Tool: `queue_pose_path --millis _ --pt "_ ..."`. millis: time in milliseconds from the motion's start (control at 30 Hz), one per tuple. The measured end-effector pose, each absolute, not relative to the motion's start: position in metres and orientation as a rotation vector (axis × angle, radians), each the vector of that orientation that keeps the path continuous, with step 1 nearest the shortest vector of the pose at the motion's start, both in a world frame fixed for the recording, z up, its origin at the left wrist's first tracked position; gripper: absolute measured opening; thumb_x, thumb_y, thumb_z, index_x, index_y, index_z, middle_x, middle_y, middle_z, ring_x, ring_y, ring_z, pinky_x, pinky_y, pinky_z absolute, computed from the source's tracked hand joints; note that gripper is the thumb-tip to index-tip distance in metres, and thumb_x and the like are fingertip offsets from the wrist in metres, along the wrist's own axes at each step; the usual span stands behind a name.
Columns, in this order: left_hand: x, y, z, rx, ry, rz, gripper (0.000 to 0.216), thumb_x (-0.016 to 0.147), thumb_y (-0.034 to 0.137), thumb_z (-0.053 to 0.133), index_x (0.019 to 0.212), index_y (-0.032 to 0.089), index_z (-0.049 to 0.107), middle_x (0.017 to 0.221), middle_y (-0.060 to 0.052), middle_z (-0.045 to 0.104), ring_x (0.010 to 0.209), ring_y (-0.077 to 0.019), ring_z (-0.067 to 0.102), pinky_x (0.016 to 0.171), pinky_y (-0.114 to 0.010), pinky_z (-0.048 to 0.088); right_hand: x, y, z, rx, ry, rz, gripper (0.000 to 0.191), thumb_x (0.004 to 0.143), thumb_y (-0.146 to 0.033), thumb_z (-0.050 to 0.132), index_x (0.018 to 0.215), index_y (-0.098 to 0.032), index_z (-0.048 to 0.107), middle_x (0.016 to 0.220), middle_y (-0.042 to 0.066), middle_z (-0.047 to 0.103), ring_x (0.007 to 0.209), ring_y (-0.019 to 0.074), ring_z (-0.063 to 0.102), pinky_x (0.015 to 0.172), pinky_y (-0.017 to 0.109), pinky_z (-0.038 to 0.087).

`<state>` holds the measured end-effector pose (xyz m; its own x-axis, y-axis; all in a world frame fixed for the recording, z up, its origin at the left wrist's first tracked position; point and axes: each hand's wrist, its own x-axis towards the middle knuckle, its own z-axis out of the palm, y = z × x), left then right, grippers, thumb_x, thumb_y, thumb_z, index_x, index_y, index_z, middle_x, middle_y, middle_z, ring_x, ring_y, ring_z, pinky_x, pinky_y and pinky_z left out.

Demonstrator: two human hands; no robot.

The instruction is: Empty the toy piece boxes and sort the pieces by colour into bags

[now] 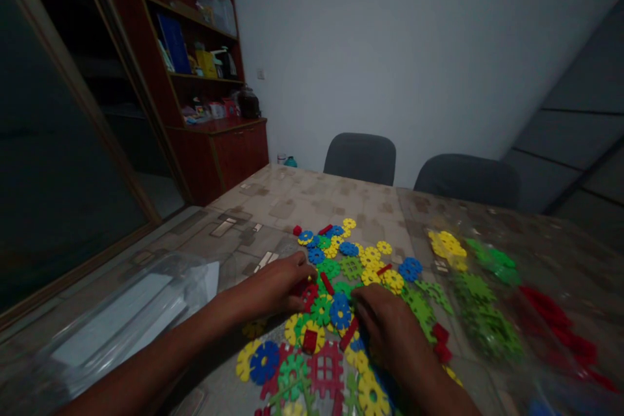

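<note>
A loose heap of plastic building pieces covers the near part of the table. My left hand (287, 279) is over the heap's left side, fingers curled. A bit of yellow shows at its fingertips, beside a red toothed piece (309, 297); what it grips is unclear. My right hand (387, 322) is bent down into the heap, its fingertips partly hidden, near a blue notched disc (340, 311) and a red bar (349, 334). Between the hands lies a green disc (320, 310). Closer to me are a red window-grid piece (325, 369) and a yellow disc (373, 395).
Clear bags with green pieces (487, 328) and red pieces (560, 325) lie at the right. A clear plastic package (131, 312) rests at the left. Two grey chairs (361, 157) stand beyond the table (292, 192), and a wooden cabinet (238, 153) is at the back left.
</note>
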<state>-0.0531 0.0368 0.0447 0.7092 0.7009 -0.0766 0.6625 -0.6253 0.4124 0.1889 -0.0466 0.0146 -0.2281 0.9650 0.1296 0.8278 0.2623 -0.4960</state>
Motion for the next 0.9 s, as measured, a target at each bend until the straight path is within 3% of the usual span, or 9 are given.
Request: queue_pose_path --millis 133,233,300,400,567,633,767,900 --pt "-0.054 0.037 0.043 2.472 0.974 0.313 0.037 0.084 0.013 0.067 0.118 0.027 0.062 0.109 -0.004 0.058 0.098 -0.0228 0.059 0.085 -0.03 0.043 0.181 -0.053 0.021 -1.69 -2.164 0.447 0.02 0.089 -0.019 0.058 0.107 -0.019 0.066 0.106 0.01 0.062 0.101 0.0278 0.057 0.086 0.038 0.043" --pt "-0.053 0.035 0.043 2.467 0.832 0.348 0.036 0.087 0.014 0.065 0.119 0.029 0.063 0.112 -0.003 0.059 0.101 -0.0221 0.058 0.087 -0.029 0.043 0.174 -0.054 0.02 -1.709 -2.168 0.444 0.017 0.084 -0.02 0.065 0.101 -0.019 0.067 0.106 0.01 0.059 0.101 0.0287 0.056 0.084 0.037 0.043" --pt "-0.051 0.033 0.041 2.469 0.772 0.314 0.033 0.087 0.016 0.066 0.117 0.028 0.063 0.111 -0.003 0.06 0.102 -0.0225 0.058 0.086 -0.028 0.044 0.172 -0.053 0.016 -1.684 -2.148 0.477 0.007 0.084 -0.016 0.063 0.091 -0.019 0.066 0.102 0.008 0.059 0.099 0.0261 0.056 0.082 0.034 0.043" --pt "-0.047 0.029 0.037 2.471 0.744 0.264 0.035 0.087 0.019 0.067 0.121 0.028 0.062 0.111 -0.004 0.059 0.102 -0.0234 0.057 0.087 -0.029 0.044 0.177 -0.048 0.013 -1.634 -2.131 0.536 0.011 0.087 -0.01 0.055 0.082 -0.019 0.061 0.096 0.006 0.06 0.093 0.0212 0.057 0.079 0.03 0.042" --pt "-0.042 0.023 0.028 2.475 0.802 0.214 0.056 0.083 0.023 0.073 0.135 0.031 0.054 0.121 -0.007 0.056 0.11 -0.0276 0.055 0.092 -0.034 0.045 0.204 -0.042 0.024 -1.71 -2.162 0.538 0.018 0.092 -0.014 0.046 0.09 -0.019 0.062 0.092 0.007 0.064 0.086 0.0216 0.059 0.077 0.033 0.042" --pt "-0.042 0.023 0.027 2.454 0.79 0.224 0.055 0.082 0.021 0.074 0.133 0.03 0.054 0.125 -0.007 0.055 0.114 -0.0284 0.054 0.095 -0.035 0.044 0.212 -0.043 0.029 -1.757 -2.19 0.582 0.017 0.085 -0.012 0.053 0.093 -0.021 0.065 0.097 0.007 0.065 0.089 0.0233 0.06 0.077 0.034 0.043" --pt "-0.041 0.023 0.029 2.413 0.789 0.267 0.041 0.081 0.019 0.074 0.118 0.026 0.058 0.121 -0.005 0.059 0.11 -0.0259 0.055 0.092 -0.033 0.043 0.214 -0.049 0.028 -1.843 -2.233 0.595 0.038 0.07 -0.009 0.064 0.104 -0.024 0.066 0.105 0.007 0.062 0.094 0.0244 0.059 0.077 0.033 0.043" --pt "-0.04 0.022 0.034 2.426 0.888 0.226 0.022 0.083 0.018 0.068 0.102 0.025 0.059 0.101 -0.002 0.066 0.09 -0.0216 0.06 0.08 -0.029 0.043 0.207 -0.046 0.026 -1.661 -2.254 0.608 0.032 0.077 -0.01 0.059 0.106 -0.022 0.066 0.106 0.008 0.064 0.096 0.0224 0.06 0.082 0.032 0.044"
